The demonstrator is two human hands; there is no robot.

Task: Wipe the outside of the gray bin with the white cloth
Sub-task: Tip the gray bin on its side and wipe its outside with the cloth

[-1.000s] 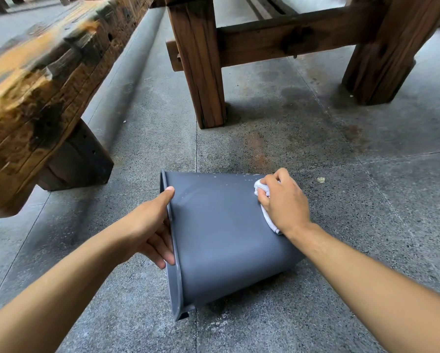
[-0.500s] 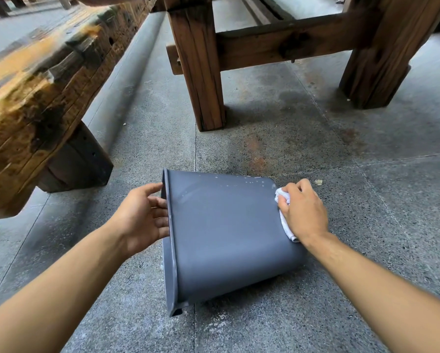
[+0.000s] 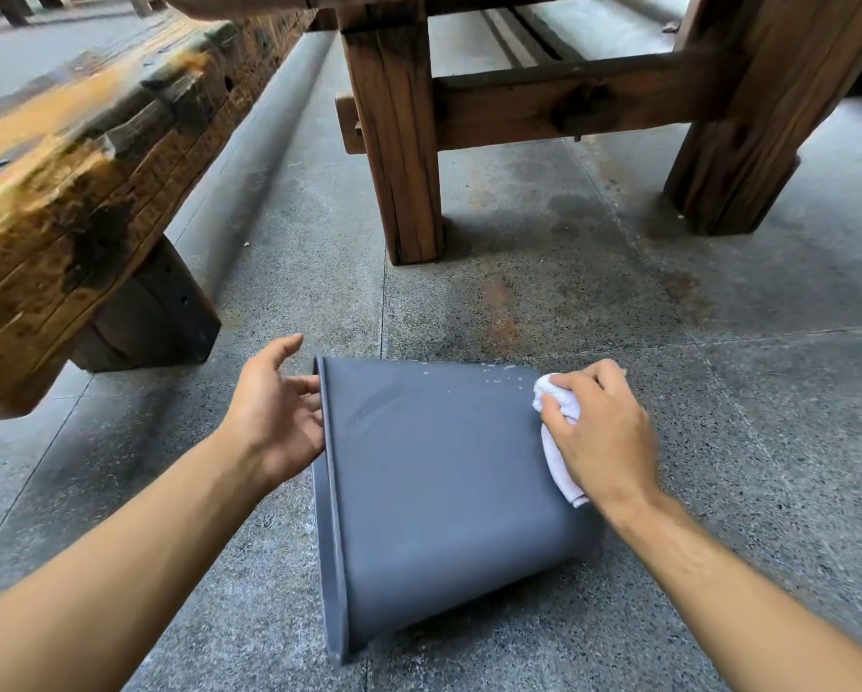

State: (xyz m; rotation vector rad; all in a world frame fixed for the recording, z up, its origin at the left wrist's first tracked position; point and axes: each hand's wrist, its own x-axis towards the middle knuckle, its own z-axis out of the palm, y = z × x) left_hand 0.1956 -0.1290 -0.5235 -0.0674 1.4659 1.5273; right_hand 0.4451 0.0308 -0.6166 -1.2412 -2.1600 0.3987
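The gray bin (image 3: 434, 486) lies on its side on the stone floor, its rim to the left and its base to the right. My right hand (image 3: 601, 437) presses the crumpled white cloth (image 3: 559, 437) against the bin's upper side near the base. Small white specks dot the bin's top edge beside the cloth. My left hand (image 3: 274, 412) is at the rim with fingers spread, its fingertips touching the rim's edge and gripping nothing.
A heavy wooden bench (image 3: 84, 177) juts in at the left, close to my left arm. Thick wooden table legs (image 3: 399, 137) and a crossbar (image 3: 559, 107) stand just behind the bin. Speckled stone floor (image 3: 743, 392) lies to the right.
My left hand has let go of the rim and opened, fingers now spread beside it. My right hand slid the cloth toward the bin's base. The bin rolled slightly.
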